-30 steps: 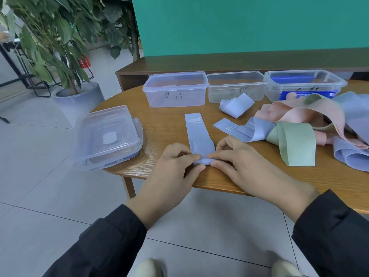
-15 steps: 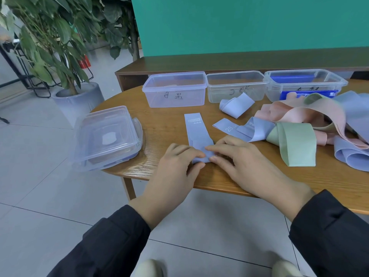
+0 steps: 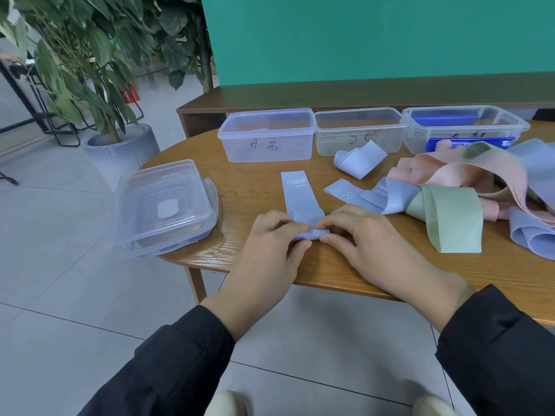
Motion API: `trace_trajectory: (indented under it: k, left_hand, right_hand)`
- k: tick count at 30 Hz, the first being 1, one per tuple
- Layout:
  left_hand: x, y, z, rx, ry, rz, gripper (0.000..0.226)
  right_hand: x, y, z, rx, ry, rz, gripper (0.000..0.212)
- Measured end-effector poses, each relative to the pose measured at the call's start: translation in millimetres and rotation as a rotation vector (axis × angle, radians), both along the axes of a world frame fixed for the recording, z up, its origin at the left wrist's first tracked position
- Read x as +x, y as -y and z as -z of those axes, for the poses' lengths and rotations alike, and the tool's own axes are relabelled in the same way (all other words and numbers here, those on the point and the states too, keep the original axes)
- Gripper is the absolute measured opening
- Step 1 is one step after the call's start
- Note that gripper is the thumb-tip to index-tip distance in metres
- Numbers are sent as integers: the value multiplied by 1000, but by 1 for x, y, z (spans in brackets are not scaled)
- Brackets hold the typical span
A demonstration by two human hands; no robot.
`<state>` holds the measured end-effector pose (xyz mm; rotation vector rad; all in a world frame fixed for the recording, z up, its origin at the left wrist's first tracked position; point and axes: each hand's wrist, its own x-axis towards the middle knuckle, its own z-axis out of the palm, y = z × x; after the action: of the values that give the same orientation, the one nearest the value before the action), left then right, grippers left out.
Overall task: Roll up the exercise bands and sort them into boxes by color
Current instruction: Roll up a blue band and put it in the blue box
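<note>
A light blue exercise band [image 3: 298, 196] lies flat on the round wooden table [image 3: 249, 190], its near end curled into a small roll. My left hand [image 3: 270, 250] and my right hand [image 3: 366, 241] both pinch that roll from either side. To the right lies a loose heap of bands: blue [image 3: 378, 196], green [image 3: 450, 217] and pink [image 3: 468, 172]. Another blue band [image 3: 359, 159] lies folded by the boxes. Three clear boxes stand in a row at the back: left [image 3: 267, 135], middle [image 3: 359, 130], right [image 3: 462, 127].
A stack of clear plastic lids [image 3: 163, 205] sits at the table's left edge. A potted plant [image 3: 120, 145] stands on the floor to the left. A dark bench [image 3: 330, 97] and a green wall lie behind the table. The right box holds something blue.
The roll at the band's near end has grown a little and moved slightly away from me; both hands have followed it forward.
</note>
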<state>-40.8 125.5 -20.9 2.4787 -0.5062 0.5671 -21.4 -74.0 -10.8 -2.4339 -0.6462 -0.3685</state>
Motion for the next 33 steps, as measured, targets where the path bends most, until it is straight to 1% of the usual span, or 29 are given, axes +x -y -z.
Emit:
trace_trajectory:
  k: [5, 8, 11, 16, 20, 23, 26, 29, 33]
  left_hand:
    - [-1, 1, -5, -75, -63, -15, 30]
    - [-6, 0, -7, -126, -82, -5, 19]
    - [-11, -2, -7, -110, -73, 12, 9]
    - [-15, -3, -6, -89, -22, 25, 4]
    - [-13, -2, -4, -83, -23, 3, 13]
    - [-11, -1, -3, -70, -31, -15, 14]
    - [-9, -1, -2, -44, -51, -40, 20]
    - [-7, -1, 0, -7, -59, -57, 31]
    - [-7, 0, -2, 2, -42, -57, 32]
  right_hand:
    - [1, 0, 1, -4, -10, 6, 15]
    - [-2, 2, -1, -2, -23, -2, 15]
    - [-8, 5, -2, -21, -46, -23, 16]
    - [-14, 6, -1, -20, -48, -2, 18]
    - [-13, 3, 0, 9, -6, 23, 16]
    - [-13, 0, -2, 57, 13, 8, 4]
    - [-10, 0, -2, 44, 9, 5, 5]
    - [-7, 1, 0, -2, -13, 8, 15]
    - [-4, 0, -2, -13, -41, 11, 19]
